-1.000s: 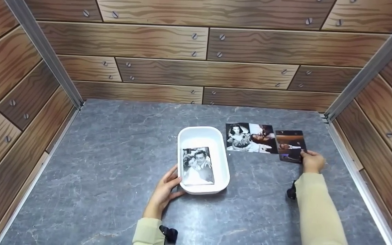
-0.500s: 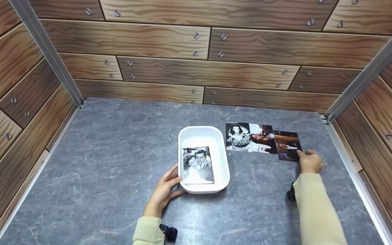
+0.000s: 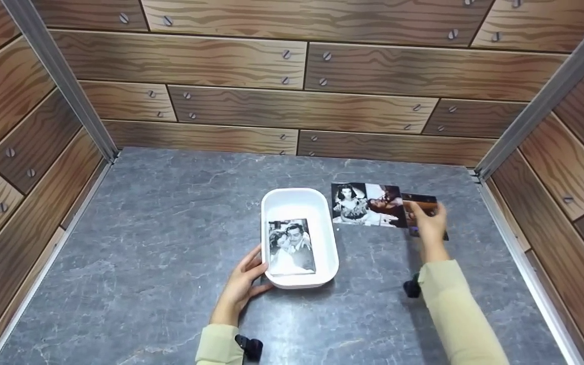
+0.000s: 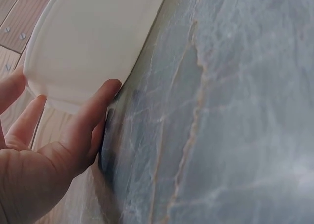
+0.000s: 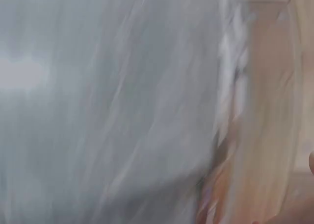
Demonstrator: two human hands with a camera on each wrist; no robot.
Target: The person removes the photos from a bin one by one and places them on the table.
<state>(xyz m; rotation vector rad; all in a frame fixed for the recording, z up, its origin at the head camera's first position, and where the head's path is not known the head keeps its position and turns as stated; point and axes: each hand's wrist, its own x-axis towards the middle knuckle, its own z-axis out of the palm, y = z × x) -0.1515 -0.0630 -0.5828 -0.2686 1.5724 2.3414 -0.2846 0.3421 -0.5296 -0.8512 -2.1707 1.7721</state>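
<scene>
My left hand rests with spread fingers against the near left corner of the white tray, which sits mid-worktop with a black-and-white photo lying inside. To the right, my right hand pinches the dark colour photo by its near edge, just beside a larger photo lying flat. The right wrist view is blurred.
</scene>
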